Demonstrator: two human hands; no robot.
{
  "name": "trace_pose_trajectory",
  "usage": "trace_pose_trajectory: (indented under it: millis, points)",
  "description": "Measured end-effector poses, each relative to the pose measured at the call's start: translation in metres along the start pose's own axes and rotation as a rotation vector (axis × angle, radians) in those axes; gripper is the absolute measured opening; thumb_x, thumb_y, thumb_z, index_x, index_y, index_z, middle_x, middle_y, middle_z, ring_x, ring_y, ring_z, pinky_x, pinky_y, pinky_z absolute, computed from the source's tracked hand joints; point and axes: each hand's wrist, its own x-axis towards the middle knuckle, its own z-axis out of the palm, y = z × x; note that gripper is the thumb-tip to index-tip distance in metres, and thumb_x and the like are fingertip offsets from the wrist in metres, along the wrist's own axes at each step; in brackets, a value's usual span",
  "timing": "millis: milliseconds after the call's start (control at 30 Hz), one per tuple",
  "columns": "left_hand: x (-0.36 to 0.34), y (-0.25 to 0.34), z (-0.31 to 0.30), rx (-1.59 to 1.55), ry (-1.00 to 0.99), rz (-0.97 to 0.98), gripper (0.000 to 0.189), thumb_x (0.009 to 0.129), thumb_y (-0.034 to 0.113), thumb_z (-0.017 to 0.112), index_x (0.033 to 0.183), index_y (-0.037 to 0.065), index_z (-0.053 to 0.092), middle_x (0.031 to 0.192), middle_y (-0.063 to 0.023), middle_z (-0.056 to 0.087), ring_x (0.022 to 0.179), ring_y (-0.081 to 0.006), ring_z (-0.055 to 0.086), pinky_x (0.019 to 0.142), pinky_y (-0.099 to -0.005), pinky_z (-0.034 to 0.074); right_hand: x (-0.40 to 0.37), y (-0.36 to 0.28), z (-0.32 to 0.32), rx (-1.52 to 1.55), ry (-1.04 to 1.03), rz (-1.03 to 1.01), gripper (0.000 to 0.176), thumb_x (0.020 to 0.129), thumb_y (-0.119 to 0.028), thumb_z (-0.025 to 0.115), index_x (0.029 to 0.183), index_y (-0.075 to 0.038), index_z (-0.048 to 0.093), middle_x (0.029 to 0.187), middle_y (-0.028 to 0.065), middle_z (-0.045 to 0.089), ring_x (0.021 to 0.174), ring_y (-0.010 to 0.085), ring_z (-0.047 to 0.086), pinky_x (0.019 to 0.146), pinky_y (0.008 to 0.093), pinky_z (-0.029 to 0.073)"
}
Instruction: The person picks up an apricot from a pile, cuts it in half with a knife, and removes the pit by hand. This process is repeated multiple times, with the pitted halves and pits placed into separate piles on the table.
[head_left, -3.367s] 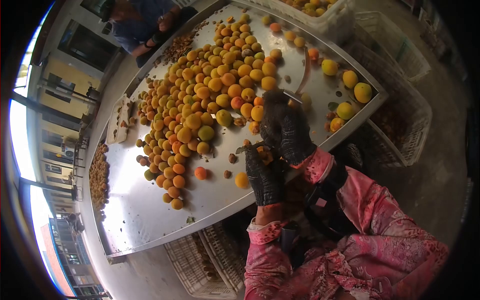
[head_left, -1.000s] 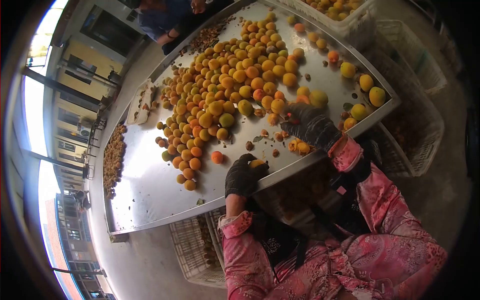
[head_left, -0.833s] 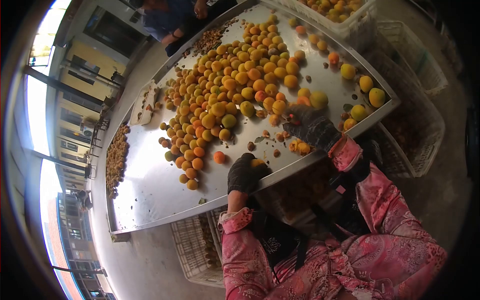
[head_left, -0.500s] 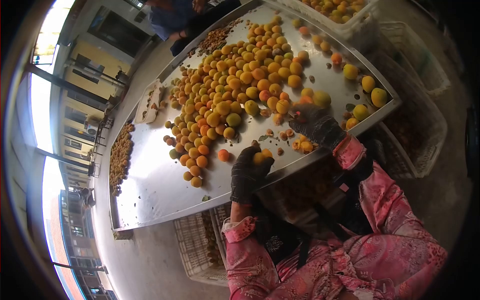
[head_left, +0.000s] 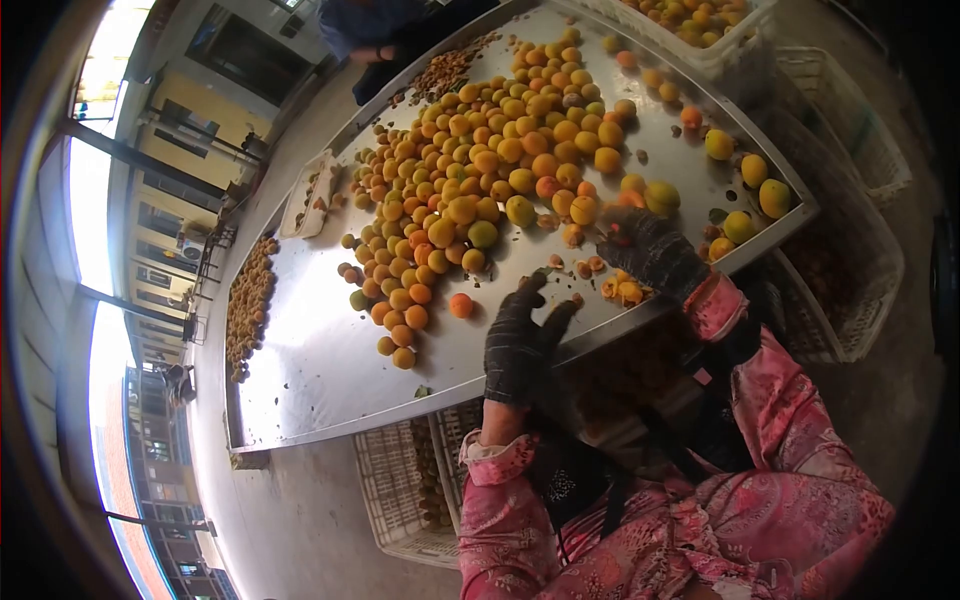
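Note:
My left hand (head_left: 525,345), in a dark glove, hovers over the near edge of the metal table (head_left: 320,370), its fingers spread with nothing in them. Further right, my gloved right hand (head_left: 650,250) has curled fingers around a small reddish thing (head_left: 618,236), too hidden to name. A greenish-yellow apricot (head_left: 661,198) lies just beyond that hand. Between my hands are small brown pits (head_left: 590,267) and opened apricot pieces (head_left: 627,291). A big heap of whole apricots (head_left: 470,180) spreads across the middle of the table.
A small white tray (head_left: 309,200) sits on the far left side, near a heap of brown pits (head_left: 250,310). White crates stand at the right (head_left: 880,255) and below the table (head_left: 390,505). A crate of apricots (head_left: 755,35) and another person (head_left: 355,25) are at the back.
My left hand has opened, and the yellow apricot flesh it held is gone from it. My right hand stays by the pits, still curled. The view has shifted slightly.

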Motion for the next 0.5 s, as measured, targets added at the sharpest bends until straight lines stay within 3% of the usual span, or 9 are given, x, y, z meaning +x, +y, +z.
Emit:
trace_pose_trajectory:
  millis: [133, 200, 267, 333, 367, 400, 433, 467, 500]
  points:
    - [0.028, -0.085, -0.022, 0.464, 0.428, -0.205, 0.056, 0.078, 0.040, 0.062, 0.119, 0.004, 0.051, 0.107, -0.0195, 0.057, 0.097, -0.0320, 0.055, 0.083, -0.0398, 0.043, 0.002, -0.008, -0.003, 0.074, -0.056, 0.028, 0.039, 0.075, -0.022, 0.069, 0.109, -0.006, 0.056, 0.100, 0.0106, 0.061, 0.090, 0.0231, 0.060, 0.080, 0.0329, 0.047]
    - [0.034, -0.138, -0.026, 0.541, 0.406, -0.236, 0.056, 0.079, 0.042, 0.061, 0.117, 0.002, 0.052, 0.108, -0.0199, 0.057, 0.096, -0.0324, 0.056, 0.082, -0.0390, 0.044, 0.003, -0.002, 0.000, -0.004, -0.099, 0.008, 0.041, 0.075, -0.026, 0.069, 0.109, -0.005, 0.056, 0.099, 0.0099, 0.061, 0.091, 0.0238, 0.060, 0.081, 0.0333, 0.047]
    - [0.039, -0.151, -0.034, 0.617, 0.385, -0.270, 0.056, 0.079, 0.044, 0.059, 0.115, 0.001, 0.053, 0.109, -0.0203, 0.058, 0.095, -0.0327, 0.058, 0.080, -0.0381, 0.045, 0.003, -0.007, -0.004, 0.008, -0.134, 0.037, 0.040, 0.077, -0.027, 0.067, 0.109, -0.006, 0.056, 0.098, 0.0103, 0.061, 0.091, 0.0242, 0.060, 0.080, 0.0338, 0.047]
    - [0.042, -0.149, -0.041, 0.367, 0.216, -0.424, 0.052, 0.080, 0.038, 0.061, 0.114, 0.000, 0.053, 0.112, -0.0186, 0.056, 0.090, -0.0295, 0.059, 0.079, -0.0362, 0.046, 0.002, -0.007, -0.003, 0.021, -0.170, 0.065, 0.039, 0.078, -0.028, 0.066, 0.109, -0.006, 0.056, 0.097, 0.0106, 0.061, 0.091, 0.0246, 0.060, 0.080, 0.0344, 0.047]
    - [0.041, -0.147, -0.041, 0.367, 0.216, -0.423, 0.052, 0.080, 0.038, 0.061, 0.114, 0.000, 0.053, 0.112, -0.0186, 0.056, 0.090, -0.0295, 0.059, 0.079, -0.0362, 0.046, 0.001, -0.005, -0.002, -0.045, -0.128, -0.057, 0.038, 0.079, -0.027, 0.065, 0.108, -0.006, 0.056, 0.098, 0.0111, 0.061, 0.091, 0.0248, 0.060, 0.080, 0.0350, 0.047]
    - [0.039, -0.141, -0.038, 0.210, 0.256, -0.346, 0.050, 0.080, 0.034, 0.062, 0.114, 0.000, 0.052, 0.110, -0.0159, 0.056, 0.085, -0.0260, 0.059, 0.076, -0.0346, 0.047, 0.000, -0.003, -0.002, -0.112, -0.086, -0.179, 0.036, 0.080, -0.026, 0.064, 0.108, -0.006, 0.056, 0.098, 0.0116, 0.061, 0.092, 0.0251, 0.060, 0.079, 0.0356, 0.046]
    - [0.038, -0.135, -0.036, 0.052, 0.293, -0.266, 0.048, 0.080, 0.030, 0.063, 0.115, 0.000, 0.050, 0.108, -0.0132, 0.056, 0.081, -0.0225, 0.060, 0.074, -0.0330, 0.048, -0.001, -0.003, -0.001, -0.114, -0.084, -0.179, 0.036, 0.080, -0.026, 0.064, 0.108, -0.006, 0.056, 0.098, 0.0116, 0.061, 0.092, 0.0251, 0.060, 0.079, 0.0356, 0.046]
    - [0.037, -0.128, -0.034, 0.050, 0.291, -0.260, 0.048, 0.080, 0.030, 0.063, 0.115, 0.000, 0.050, 0.108, -0.0132, 0.056, 0.081, -0.0225, 0.060, 0.074, -0.0330, 0.048, -0.001, -0.003, -0.001, -0.111, -0.049, -0.288, 0.034, 0.081, -0.025, 0.063, 0.108, -0.005, 0.056, 0.098, 0.0122, 0.061, 0.092, 0.0252, 0.060, 0.078, 0.0358, 0.047]
    - [0.033, -0.112, -0.035, -0.307, 0.276, -0.250, 0.046, 0.081, 0.026, 0.063, 0.116, 0.000, 0.049, 0.105, -0.0104, 0.055, 0.078, -0.0192, 0.058, 0.073, -0.0313, 0.048, -0.002, -0.003, -0.001, -0.108, -0.015, -0.397, 0.032, 0.082, -0.024, 0.062, 0.107, -0.005, 0.057, 0.098, 0.0128, 0.061, 0.093, 0.0254, 0.059, 0.077, 0.0359, 0.047]
